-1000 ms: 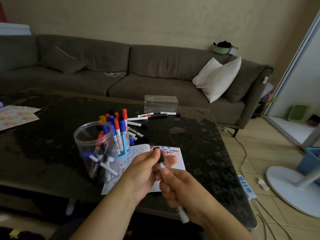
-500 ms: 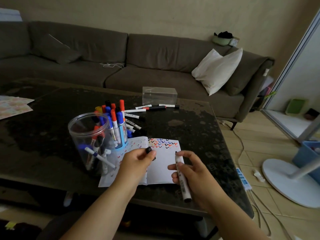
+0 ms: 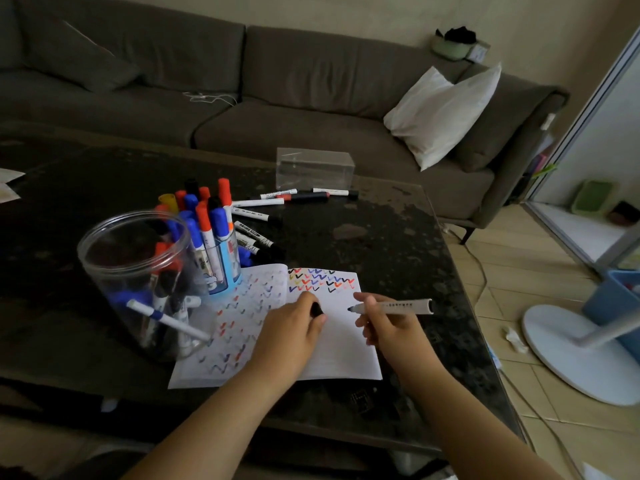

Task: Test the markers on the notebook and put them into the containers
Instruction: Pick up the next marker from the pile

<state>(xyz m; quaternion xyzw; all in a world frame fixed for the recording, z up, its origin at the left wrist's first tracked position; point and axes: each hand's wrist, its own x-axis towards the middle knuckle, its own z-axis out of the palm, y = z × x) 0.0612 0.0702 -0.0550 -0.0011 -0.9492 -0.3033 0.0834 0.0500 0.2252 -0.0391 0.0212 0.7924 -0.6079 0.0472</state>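
An open notebook [image 3: 332, 351] lies on the dark table, both pages marked with coloured zigzags. My right hand [image 3: 389, 325] grips an uncapped white marker [image 3: 405, 307], its dark tip pointing left just above the right page. My left hand [image 3: 292, 332] rests on the notebook's fold and pinches the black cap [image 3: 317, 310]. A clear round jar [image 3: 138, 282] with several markers stands to the left. Behind it a blue cup [image 3: 225, 263] holds red, blue and black capped markers.
Loose markers [image 3: 277, 202] lie scattered behind the notebook, in front of a clear rectangular box [image 3: 315, 168]. A brown sofa with a white pillow [image 3: 446, 112] runs behind the table. A white fan base [image 3: 575, 355] and cables sit on the tiled floor at right.
The hands pulled cap and marker apart. My right hand turned the marker to lie sideways with its tip over the right page. My left hand settled on the notebook with the cap.
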